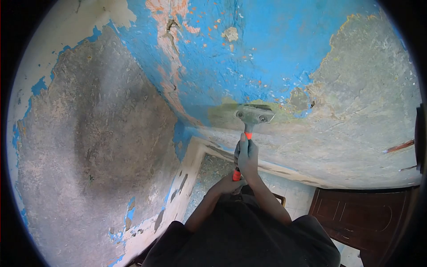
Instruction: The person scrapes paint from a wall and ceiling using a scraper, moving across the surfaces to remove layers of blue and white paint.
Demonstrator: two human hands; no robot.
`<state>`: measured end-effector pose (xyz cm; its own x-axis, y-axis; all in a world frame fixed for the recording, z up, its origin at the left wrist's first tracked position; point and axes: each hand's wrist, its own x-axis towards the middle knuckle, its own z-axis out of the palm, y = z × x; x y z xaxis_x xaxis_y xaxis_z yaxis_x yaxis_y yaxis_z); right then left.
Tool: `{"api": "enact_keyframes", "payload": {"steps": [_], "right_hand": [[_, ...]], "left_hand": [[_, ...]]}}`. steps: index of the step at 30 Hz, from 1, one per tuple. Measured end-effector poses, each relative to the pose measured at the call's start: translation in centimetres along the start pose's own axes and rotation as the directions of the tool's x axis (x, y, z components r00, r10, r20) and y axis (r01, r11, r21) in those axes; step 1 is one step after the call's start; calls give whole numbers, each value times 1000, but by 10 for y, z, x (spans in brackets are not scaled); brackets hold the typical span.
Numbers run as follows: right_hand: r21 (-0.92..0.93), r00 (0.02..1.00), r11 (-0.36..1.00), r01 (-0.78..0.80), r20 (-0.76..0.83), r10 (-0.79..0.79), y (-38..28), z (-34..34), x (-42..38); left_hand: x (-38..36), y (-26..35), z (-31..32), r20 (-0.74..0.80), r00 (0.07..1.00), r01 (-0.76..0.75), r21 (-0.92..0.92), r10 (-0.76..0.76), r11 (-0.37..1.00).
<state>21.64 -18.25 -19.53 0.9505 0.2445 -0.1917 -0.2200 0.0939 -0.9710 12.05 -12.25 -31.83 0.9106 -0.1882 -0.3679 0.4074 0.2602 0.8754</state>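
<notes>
A long-handled wall scraper (255,116) with a broad grey head, two screws and red bands on its handle points away from me. Its blade lies at the lower border of the blue paint (284,40), over a greenish-yellow patch on the wall. My right hand (247,153) is wrapped round the upper handle, just below the head. Lower down, my left hand (227,184) closes round the handle's end close to my body, by the red grip (236,175).
Bare grey plaster (373,75) shows at the right, and more grey wall (98,115) at the left of the corner. A cracked pinkish strip (171,49) runs down the corner. Dark wooden furniture (360,213) stands at the lower right, beside pale floor tiles (296,198).
</notes>
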Motion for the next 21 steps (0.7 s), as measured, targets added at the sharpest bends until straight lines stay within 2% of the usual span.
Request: {"api": "enact_keyframes", "payload": {"steps": [2, 5, 7, 9, 12, 14, 16, 17, 18, 20, 21], "right_hand": [[-3, 1000, 1000, -10, -7, 10, -1, 0, -2], [26, 998, 998, -56, 1, 56, 5, -4, -4], [64, 998, 996, -69, 14, 68, 0, 6, -4], [68, 999, 997, 36, 31, -38, -29, 12, 4], [73, 997, 995, 71, 24, -73, -37, 8, -1], [43, 997, 996, 79, 19, -80, -25, 7, 7], [-14, 998, 998, 63, -1, -63, 25, 3, 6], [23, 1000, 1000, -16, -4, 16, 31, 3, 5], [19, 1000, 1000, 17, -1, -17, 29, 5, 7], [6, 998, 998, 70, 6, -70, 14, 8, 8], [41, 998, 998, 55, 29, -57, -1, 10, 6]], "left_hand": [[-9, 19, 10, 5, 996, 91, -18, -90, 996], [-4, 7, 5, 32, 996, 79, -9, -78, 997], [0, 6, 0, -13, 995, -96, 49, 96, 994], [7, 11, -8, -14, 990, -135, 118, 138, 984], [1, 53, -5, 6, 1000, 24, 164, -25, 986], [-3, 57, 2, -12, 992, 126, 108, -125, 986], [-2, 13, -1, -59, 997, -39, 118, 46, 992], [-2, 8, -4, -57, 997, -45, 114, 51, 992], [-1, 3, -6, -54, 997, -51, 110, 57, 993], [-5, 27, -8, 5, 996, 84, 75, -84, 994], [-6, 37, -7, 15, 997, 79, 67, -80, 995]]}}
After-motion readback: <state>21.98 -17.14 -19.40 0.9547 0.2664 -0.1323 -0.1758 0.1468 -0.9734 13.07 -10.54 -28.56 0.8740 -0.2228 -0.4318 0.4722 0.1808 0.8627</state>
